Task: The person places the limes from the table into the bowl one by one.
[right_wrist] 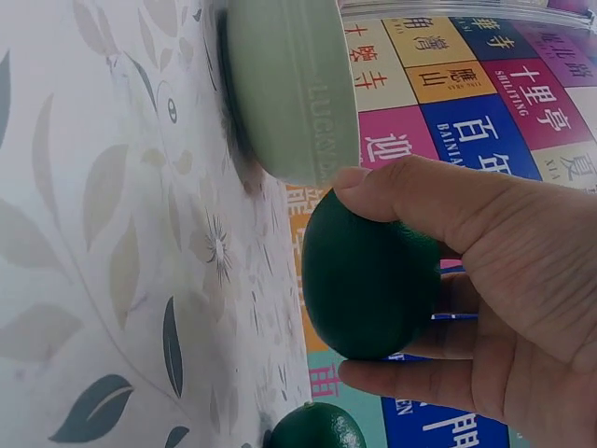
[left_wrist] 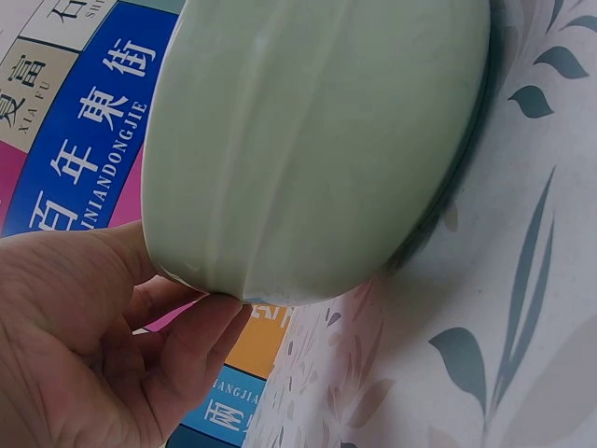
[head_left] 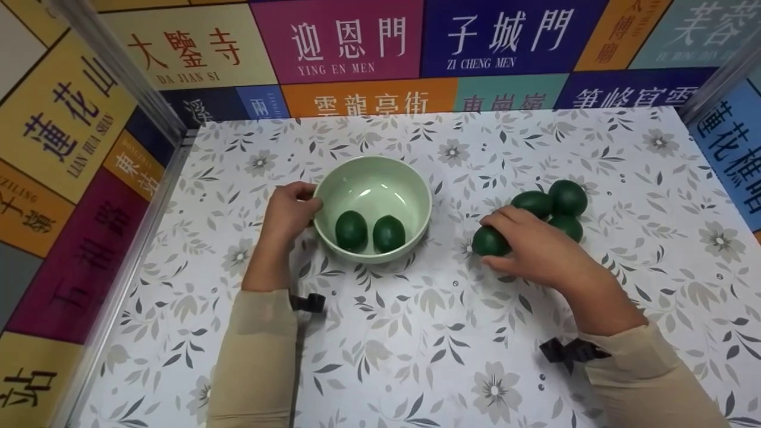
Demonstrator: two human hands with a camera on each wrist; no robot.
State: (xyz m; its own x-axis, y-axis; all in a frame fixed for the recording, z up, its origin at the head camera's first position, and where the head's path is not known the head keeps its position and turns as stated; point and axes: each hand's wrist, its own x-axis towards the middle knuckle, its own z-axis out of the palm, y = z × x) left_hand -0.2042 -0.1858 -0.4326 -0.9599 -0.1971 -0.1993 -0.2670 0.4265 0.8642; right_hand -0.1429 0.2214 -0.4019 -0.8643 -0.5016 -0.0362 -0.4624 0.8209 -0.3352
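Note:
A pale green bowl (head_left: 410, 172) stands on the table with two dark green limes, a left one (head_left: 351, 230) and a right one (head_left: 389, 233), lying inside. My left hand (head_left: 289, 211) grips the bowl's left rim; in the left wrist view, its fingertips (left_wrist: 224, 306) touch the outer wall. To the right of the bowl, my right hand (head_left: 529, 246) holds another lime (right_wrist: 368, 280) between thumb and fingers. Whether that lime touches the table is unclear. Just beyond this hand sit three more limes (head_left: 568, 198), close together and one partly hidden by the hand.
A white cloth with grey leaves and flowers (head_left: 493, 389) covers the table. Coloured panels with Chinese lettering (head_left: 351, 41) rise behind the far edge and along the left (head_left: 77, 119) and right sides. Dark straps (head_left: 309, 302) circle both wrists.

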